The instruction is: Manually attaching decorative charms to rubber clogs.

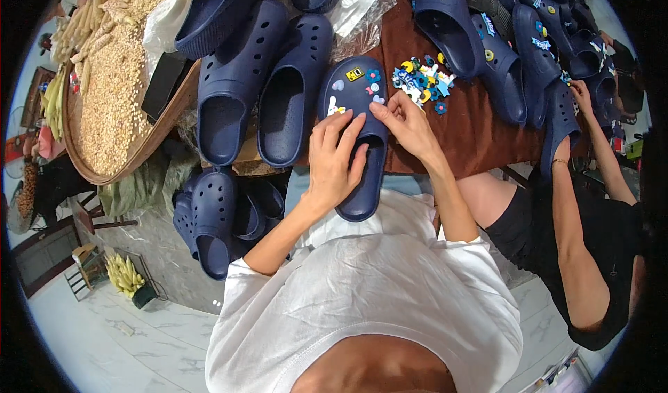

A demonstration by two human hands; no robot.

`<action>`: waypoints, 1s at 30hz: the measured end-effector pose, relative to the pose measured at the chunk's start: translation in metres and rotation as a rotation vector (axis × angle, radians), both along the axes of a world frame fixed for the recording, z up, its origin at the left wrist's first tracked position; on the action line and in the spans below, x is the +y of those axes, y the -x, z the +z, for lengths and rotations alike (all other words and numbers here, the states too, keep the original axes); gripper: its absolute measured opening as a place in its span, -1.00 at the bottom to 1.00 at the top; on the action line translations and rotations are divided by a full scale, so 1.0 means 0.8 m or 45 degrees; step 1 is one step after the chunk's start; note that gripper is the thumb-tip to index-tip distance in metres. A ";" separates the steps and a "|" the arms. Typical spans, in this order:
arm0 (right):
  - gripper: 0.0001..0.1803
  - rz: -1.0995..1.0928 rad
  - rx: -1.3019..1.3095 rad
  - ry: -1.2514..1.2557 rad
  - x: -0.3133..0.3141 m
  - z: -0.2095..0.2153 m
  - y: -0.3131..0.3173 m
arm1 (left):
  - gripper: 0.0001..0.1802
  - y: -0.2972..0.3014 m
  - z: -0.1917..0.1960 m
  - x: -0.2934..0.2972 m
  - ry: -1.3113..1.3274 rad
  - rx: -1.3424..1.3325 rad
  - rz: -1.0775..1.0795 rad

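Observation:
A navy clog (360, 202) lies at the table's near edge, toe pointing away and heel toward my lap. Several shoe charms sit in its holes, among them a yellow one (355, 74) and a blue flower (372, 75). My left hand (332, 160) is closed over the clog's left side, its fingers on the upper and its thumb by the foot opening. My right hand (409, 123) is closed at the right side of the upper, thumb tip pressed beside the charms; whatever its fingertips hold is hidden. Right beside it, a pile of loose colourful charms (421, 83) rests on brown cloth (456, 132).
Plain navy clogs (292, 94) stand to the left, with more (213, 212) hanging lower. Decorated clogs (501, 66) line the right, where another person's hand (582, 98) works on a clog (561, 123). A wide basket (104, 174) of pale kernels stands far left.

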State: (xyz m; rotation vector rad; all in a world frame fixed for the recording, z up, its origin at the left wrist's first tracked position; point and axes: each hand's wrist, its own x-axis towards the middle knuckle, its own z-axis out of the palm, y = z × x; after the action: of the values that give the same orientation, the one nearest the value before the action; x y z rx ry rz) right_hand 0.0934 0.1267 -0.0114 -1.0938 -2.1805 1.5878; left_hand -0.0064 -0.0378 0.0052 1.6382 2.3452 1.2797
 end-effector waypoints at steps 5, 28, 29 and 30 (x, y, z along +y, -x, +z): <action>-0.55 0.097 0.029 -0.237 -0.010 0.018 -0.004 | -0.42 -0.006 -0.016 0.004 -0.016 0.015 0.049; -0.79 0.070 0.190 -0.775 -0.028 0.008 -0.014 | -0.38 -0.012 -0.022 0.002 -0.170 -0.100 0.035; -0.79 0.069 0.185 -0.773 -0.027 0.006 -0.016 | -0.38 -0.013 -0.021 0.002 -0.173 -0.100 0.042; -0.79 0.062 0.185 -0.768 -0.026 0.003 -0.017 | -0.38 -0.014 -0.020 0.002 -0.177 -0.101 0.050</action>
State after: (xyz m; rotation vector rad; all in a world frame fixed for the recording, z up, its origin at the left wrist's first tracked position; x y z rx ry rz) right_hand 0.1071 0.1058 -0.0090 -0.7166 -2.3555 0.8788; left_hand 0.0050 -0.0359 -0.0106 1.5506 2.3018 1.5172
